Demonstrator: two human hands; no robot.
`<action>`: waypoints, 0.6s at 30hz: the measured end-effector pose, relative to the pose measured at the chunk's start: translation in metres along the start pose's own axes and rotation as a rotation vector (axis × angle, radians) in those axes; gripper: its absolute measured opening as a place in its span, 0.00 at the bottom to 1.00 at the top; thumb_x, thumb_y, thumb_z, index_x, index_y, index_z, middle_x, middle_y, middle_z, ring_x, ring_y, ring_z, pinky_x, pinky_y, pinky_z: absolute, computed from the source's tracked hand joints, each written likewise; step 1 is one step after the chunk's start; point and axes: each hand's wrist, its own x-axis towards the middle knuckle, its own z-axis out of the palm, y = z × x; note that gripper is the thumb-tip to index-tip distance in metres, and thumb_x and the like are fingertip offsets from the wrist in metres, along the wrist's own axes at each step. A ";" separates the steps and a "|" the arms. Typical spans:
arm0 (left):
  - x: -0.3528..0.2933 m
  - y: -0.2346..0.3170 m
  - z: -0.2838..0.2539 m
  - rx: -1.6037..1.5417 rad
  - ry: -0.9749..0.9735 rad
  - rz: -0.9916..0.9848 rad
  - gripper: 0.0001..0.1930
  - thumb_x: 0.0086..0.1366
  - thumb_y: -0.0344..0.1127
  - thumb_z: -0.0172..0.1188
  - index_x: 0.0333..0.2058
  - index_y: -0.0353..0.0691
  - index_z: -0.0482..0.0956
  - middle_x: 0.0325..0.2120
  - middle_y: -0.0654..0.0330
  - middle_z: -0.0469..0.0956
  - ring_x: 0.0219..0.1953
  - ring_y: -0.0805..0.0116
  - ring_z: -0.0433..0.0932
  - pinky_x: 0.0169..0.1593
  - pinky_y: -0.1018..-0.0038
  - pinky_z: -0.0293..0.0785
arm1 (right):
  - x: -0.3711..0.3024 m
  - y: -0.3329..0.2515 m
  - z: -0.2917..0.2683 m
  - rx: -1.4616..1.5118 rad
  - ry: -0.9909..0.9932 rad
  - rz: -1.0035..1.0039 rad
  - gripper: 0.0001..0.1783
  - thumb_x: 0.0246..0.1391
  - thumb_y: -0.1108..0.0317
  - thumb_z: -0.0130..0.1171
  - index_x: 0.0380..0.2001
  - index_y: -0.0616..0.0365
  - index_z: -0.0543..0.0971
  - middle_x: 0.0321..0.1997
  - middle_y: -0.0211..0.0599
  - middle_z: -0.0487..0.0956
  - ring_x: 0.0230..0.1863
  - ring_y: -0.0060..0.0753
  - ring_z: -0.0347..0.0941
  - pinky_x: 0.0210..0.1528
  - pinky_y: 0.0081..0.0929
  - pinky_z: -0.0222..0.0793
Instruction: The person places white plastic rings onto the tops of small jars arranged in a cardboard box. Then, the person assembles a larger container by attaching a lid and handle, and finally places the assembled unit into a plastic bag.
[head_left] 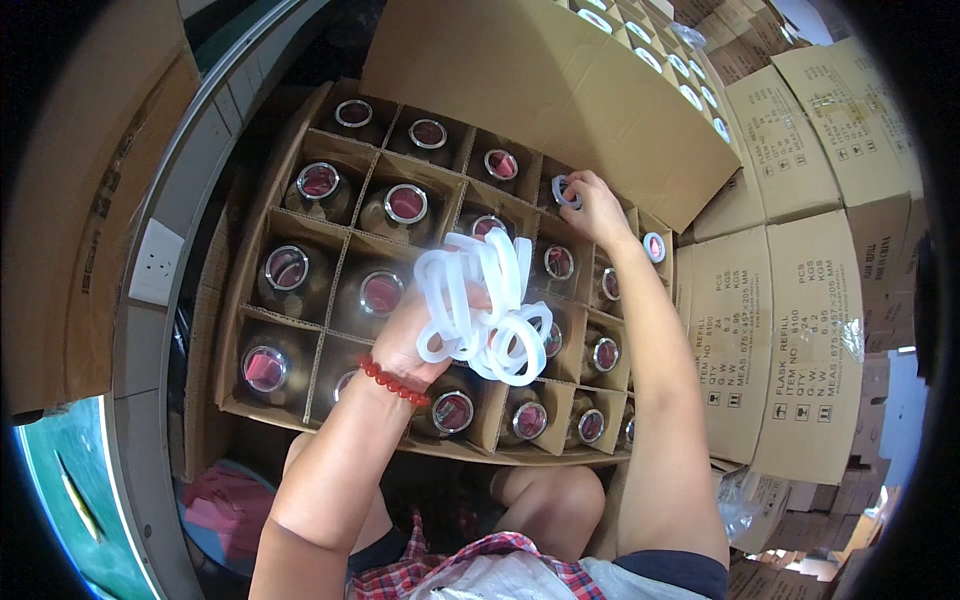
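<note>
Printed cartons (795, 340) stacked at right and an open box (248, 285), its cardboard dividers (425, 172) keeping rows of bottles (405, 204) apart, mark this as a packing area, though whether in a factory or a warehouse cannot be told.

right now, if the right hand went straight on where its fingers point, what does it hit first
The right hand touches a translucent ring; straight on, it would probably meet the bottle mouth there first, though depth is unclear.

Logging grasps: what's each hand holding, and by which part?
Left hand: bunch of white rings, heaped over the fingers; exact grip hidden. Right hand: single white ring, fingertips at its right-hand edge.
</note>
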 end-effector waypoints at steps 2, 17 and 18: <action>-0.001 -0.001 0.003 -0.006 0.018 0.004 0.19 0.48 0.22 0.63 0.42 0.37 0.73 0.34 0.60 0.77 0.36 0.69 0.79 0.42 0.74 0.77 | -0.005 0.005 -0.001 0.013 0.007 -0.060 0.07 0.42 0.74 0.58 0.29 0.61 0.78 0.48 0.44 0.75 0.52 0.47 0.71 0.54 0.37 0.67; 0.000 -0.002 -0.001 0.020 -0.019 0.019 0.20 0.49 0.24 0.63 0.43 0.36 0.73 0.36 0.59 0.77 0.36 0.69 0.79 0.41 0.75 0.77 | -0.015 0.018 0.001 0.011 -0.023 -0.014 0.09 0.44 0.71 0.58 0.32 0.56 0.81 0.47 0.39 0.77 0.48 0.44 0.73 0.50 0.37 0.70; 0.000 -0.003 0.001 0.012 -0.009 0.029 0.19 0.49 0.24 0.63 0.43 0.36 0.73 0.35 0.59 0.77 0.36 0.69 0.79 0.41 0.75 0.77 | -0.017 0.024 0.004 0.042 0.005 -0.050 0.09 0.44 0.71 0.58 0.32 0.56 0.81 0.47 0.40 0.77 0.48 0.43 0.73 0.51 0.37 0.70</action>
